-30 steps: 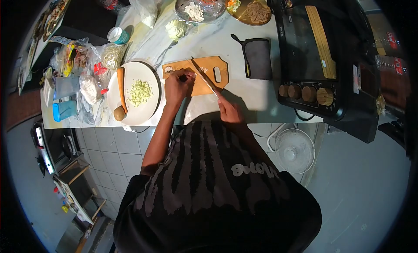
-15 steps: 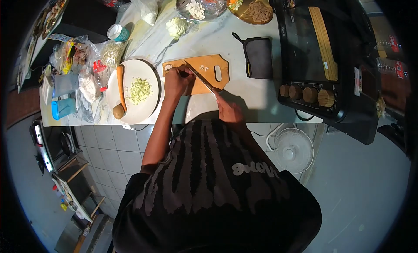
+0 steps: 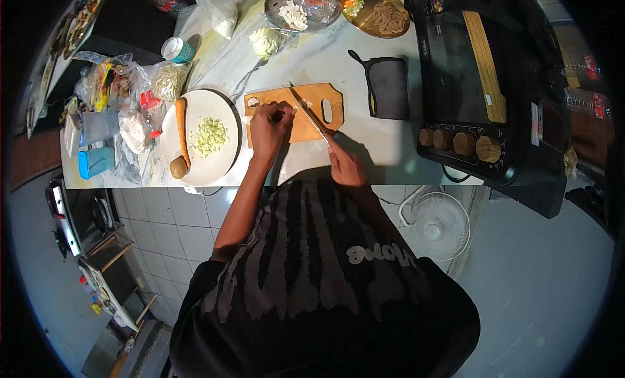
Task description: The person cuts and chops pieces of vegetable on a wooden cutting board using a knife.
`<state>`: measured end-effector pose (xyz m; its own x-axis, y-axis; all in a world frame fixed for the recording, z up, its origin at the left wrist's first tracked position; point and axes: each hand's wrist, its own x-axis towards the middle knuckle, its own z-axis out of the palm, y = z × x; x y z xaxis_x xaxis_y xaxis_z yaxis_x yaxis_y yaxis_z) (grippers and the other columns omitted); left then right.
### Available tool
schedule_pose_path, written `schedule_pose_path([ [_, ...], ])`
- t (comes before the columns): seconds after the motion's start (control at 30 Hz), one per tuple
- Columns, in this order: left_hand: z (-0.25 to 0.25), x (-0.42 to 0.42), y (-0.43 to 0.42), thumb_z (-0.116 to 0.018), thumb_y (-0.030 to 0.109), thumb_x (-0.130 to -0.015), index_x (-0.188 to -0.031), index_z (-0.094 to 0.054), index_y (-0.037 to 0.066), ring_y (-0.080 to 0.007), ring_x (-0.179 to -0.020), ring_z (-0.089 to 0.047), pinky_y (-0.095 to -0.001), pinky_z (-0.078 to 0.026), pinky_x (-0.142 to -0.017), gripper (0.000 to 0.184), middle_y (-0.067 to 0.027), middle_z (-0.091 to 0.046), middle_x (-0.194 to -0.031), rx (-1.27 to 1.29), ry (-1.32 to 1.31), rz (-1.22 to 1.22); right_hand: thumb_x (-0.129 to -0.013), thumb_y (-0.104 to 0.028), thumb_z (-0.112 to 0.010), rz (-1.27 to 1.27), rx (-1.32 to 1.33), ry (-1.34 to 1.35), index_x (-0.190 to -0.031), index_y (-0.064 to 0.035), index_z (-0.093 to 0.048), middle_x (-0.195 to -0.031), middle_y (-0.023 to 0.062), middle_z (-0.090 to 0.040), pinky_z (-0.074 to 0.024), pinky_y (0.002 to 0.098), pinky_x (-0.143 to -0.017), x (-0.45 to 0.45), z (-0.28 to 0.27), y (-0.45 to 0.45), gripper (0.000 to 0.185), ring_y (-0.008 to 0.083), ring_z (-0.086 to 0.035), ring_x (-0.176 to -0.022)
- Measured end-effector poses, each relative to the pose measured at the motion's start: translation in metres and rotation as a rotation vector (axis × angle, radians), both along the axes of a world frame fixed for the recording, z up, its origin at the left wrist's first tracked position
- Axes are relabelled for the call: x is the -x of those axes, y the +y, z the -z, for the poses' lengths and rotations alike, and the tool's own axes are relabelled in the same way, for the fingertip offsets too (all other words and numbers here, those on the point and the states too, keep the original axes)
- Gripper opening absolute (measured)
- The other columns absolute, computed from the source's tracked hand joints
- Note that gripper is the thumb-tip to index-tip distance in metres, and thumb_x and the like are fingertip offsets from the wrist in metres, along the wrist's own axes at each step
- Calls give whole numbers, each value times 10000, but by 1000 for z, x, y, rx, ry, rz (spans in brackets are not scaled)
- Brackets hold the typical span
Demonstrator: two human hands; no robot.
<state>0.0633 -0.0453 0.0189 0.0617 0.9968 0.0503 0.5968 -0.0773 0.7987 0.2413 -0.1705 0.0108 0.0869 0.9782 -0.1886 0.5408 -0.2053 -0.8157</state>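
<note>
A wooden cutting board lies on the counter in front of me. My right hand grips a knife by its handle, the blade slanting up and left across the board. Left of the blade, my left hand is closed with its fingertips pinched down near the board; a small pale piece shows at them, too small to name. Some small whitish bits lie at the board's upper left corner. Other pale bits beside the blade are partly hidden by it.
To the left, a white plate holds chopped pale green pieces, a carrot and a round brown item. Cabbage and two metal plates are behind. A dark pouch and a black oven stand right; bagged food is far left.
The knife has shifted slightly right, its blade now apart from the left fingers. My right hand has moved a little right. The left hand stays pinched over the board.
</note>
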Motion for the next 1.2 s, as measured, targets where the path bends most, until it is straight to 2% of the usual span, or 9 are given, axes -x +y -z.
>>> schedule_pose_path([
  [0.1, -5, -4, -2, -792, 165, -806, -892, -745, 13, -236, -661, -597, -353, -485, -642, 181, -111, -636, -711, 28, 22, -49, -1002, -215, -480, -34, 39, -42, -1467, -281, -456, -987, 261, -662, -487, 600, -763, 1, 7, 0, 470, 509, -615, -883],
  [0.17, -3, -4, 0, -794, 166, -798, -928, -757, 32, -236, -683, -560, -361, -468, -655, 191, -98, -604, -686, -43, 30, -9, -997, -179, -517, -6, -33, -23, -1422, -223, -517, -926, 272, -638, -484, 544, -682, 3, 8, 2, 428, 491, -604, -843],
  [0.4, 0, -1, 1, -789, 161, -795, -967, -772, 65, -233, -708, -567, -354, -467, -671, 197, -90, -619, -718, -12, 10, 43, -996, -184, -524, -16, -32, -61, -1419, -222, -520, -905, 276, -635, -481, 550, -676, 3, 6, 1, 426, 485, -612, -818],
  [0.47, -3, -1, 1, -781, 231, -837, -998, -774, 90, -241, -769, -663, -343, -510, -709, 214, -123, -684, -818, 34, 90, 30, -1002, -200, -519, -10, -26, -36, -1420, -226, -521, -878, 276, -628, -478, 553, -668, 3, 5, 2, 419, 485, -611, -802],
  [0.7, -7, 1, 5, -764, 252, -850, -999, -774, 96, -252, -810, -676, -339, -518, -729, 216, -116, -694, -841, -7, 203, 143, -1017, -223, -503, 28, -2, -6, -1418, -245, -525, -842, 277, -607, -476, 551, -678, 1, -3, 2, 401, 485, -607, -804],
  [0.8, 0, 1, 6, -760, 200, -839, -960, -764, 73, -263, -747, -629, -358, -497, -687, 175, -88, -668, -771, -44, 77, 119, -1019, -245, -501, 29, -20, -15, -1412, -248, -532, -879, 267, -624, -492, 535, -685, 3, 0, 1, 394, 484, -605, -805],
  [0.97, 9, -4, 2, -768, 182, -832, -915, -778, 64, -272, -769, -653, -356, -518, -703, 145, -122, -715, -821, 44, -11, -1, -1036, -252, -481, 17, -22, 123, -1402, -185, -542, -1191, 220, -641, -525, 457, -857, 4, 23, -2, 377, 455, -613, -1029],
  [1.1, 7, -6, -1, -780, 169, -820, -913, -780, 55, -271, -773, -655, -361, -517, -702, 147, -132, -716, -815, 2, -8, -16, -1020, -208, -511, 51, -51, 137, -1384, -163, -559, -1097, 249, -658, -530, 470, -831, 10, 20, -2, 370, 456, -624, -1001],
  [1.2, 14, -2, 1, -786, 180, -844, -961, -775, 30, -180, -737, -710, -290, -526, -673, 190, -125, -751, -859, 35, -2, 2, -1029, -207, -499, 59, -111, 189, -1387, -127, -549, -1177, 248, -643, -510, 452, -906, 12, 26, -3, 370, 446, -604, -1094],
])
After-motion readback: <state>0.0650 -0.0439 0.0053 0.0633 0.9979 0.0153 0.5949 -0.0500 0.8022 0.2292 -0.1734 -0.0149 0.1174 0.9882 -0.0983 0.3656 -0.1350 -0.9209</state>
